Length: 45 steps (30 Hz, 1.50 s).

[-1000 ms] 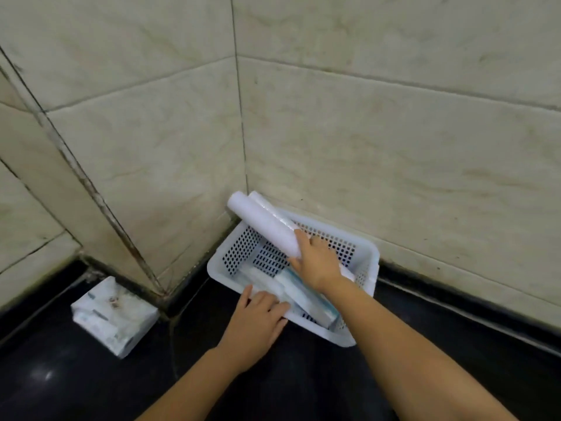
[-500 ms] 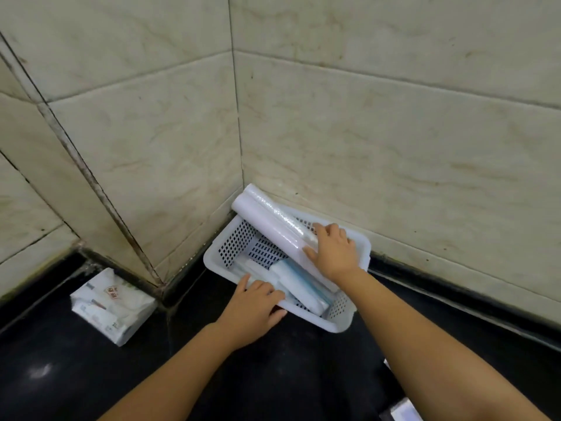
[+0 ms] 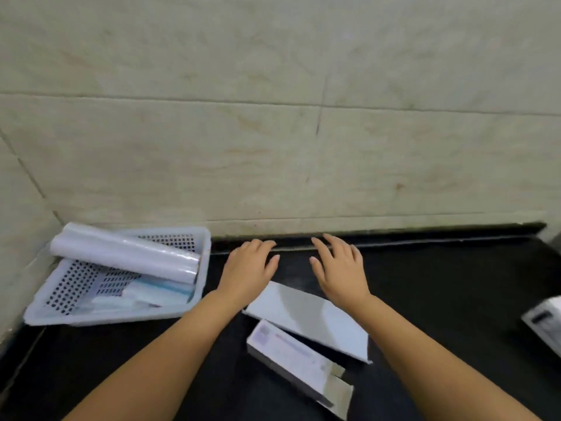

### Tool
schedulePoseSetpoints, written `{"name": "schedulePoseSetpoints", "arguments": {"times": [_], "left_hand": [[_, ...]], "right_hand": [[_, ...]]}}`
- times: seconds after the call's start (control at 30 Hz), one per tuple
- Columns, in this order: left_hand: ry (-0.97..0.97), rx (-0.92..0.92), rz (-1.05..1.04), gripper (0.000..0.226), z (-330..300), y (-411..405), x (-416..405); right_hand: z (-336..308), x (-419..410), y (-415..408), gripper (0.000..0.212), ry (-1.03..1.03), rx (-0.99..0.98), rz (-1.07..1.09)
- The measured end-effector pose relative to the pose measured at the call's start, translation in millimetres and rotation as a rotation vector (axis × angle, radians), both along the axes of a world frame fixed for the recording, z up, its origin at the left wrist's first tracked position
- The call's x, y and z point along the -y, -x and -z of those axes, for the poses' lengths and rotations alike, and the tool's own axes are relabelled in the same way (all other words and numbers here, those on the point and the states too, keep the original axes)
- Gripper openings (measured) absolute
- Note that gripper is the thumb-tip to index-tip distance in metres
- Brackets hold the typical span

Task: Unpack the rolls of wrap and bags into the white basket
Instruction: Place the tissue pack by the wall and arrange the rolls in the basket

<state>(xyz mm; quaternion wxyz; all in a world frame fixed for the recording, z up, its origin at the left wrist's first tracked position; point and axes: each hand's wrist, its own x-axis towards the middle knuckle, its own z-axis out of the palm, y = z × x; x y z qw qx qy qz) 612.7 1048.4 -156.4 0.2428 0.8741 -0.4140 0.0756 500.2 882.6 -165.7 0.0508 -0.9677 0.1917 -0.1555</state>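
White perforated plastic is being noted at the far left: the white basket point(image 3: 200, 294) is being kept on the black counter point(image 3: 440, 299), pushed into the corner where the two tiled walls point(image 3: 273, 132) are meeting. Two white rolls of wrap point(image 3: 124, 256) are being carried side by side across the basket, with their left ends being propped on the far left rim and their right ends being rested against the right wall. Beneath them, flat blue-and-white packs of bags point(image 3: 154, 291) are being held on the basket floor.

Just right of the basket, the left hand point(image 3: 247, 270) is being held palm down above the counter, fingers loosely spread, with nothing being gripped. The right hand point(image 3: 341, 268) is being held beside it in like manner, released and empty. Below and between both hands, a long white box point(image 3: 309, 320) is being left lying on the counter, with a second, printed box point(image 3: 291, 357) being left nearer the camera, one end flap open. At the far right edge, a blurred grey-white object point(image 3: 546, 322) is being only partly shown.
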Motion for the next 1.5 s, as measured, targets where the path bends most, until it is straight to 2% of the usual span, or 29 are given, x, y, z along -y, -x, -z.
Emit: {"name": "schedulePoseSetpoints", "arguments": {"times": [0.3, 0.57, 0.8, 0.97, 1.1, 1.3, 1.43, 1.5], "left_hand": [[-0.103, -0.030, 0.460, 0.039, 16, 127, 156], [-0.195, -0.006, 0.699, 0.040, 40, 253, 260], [-0.324, -0.102, 0.627, 0.040, 88, 333, 370], [-0.418, -0.114, 0.528, 0.038, 127, 369, 416], [-0.440, -0.034, 0.523, 0.035, 146, 374, 422], [-0.387, 0.105, 0.544, 0.041, 157, 380, 408], [-0.422, 0.017, 0.604, 0.042, 151, 371, 408], [-0.441, -0.057, 0.560, 0.044, 137, 356, 401]], "right_hand": [[16, 82, 205, 0.050, -0.051, -0.133, 0.513], [32, 159, 340, 0.049, -0.085, -0.166, 0.748], [41, 298, 382, 0.053, -0.096, -0.231, 0.703], [60, 373, 385, 0.072, -0.256, -0.284, 0.627], [76, 391, 378, 0.078, -0.354, -0.321, 0.565], [78, 403, 376, 0.077, -0.345, -0.325, 0.530], [66, 407, 368, 0.076, -0.322, -0.272, 0.496], [56, 402, 353, 0.077, -0.303, -0.251, 0.446]]}}
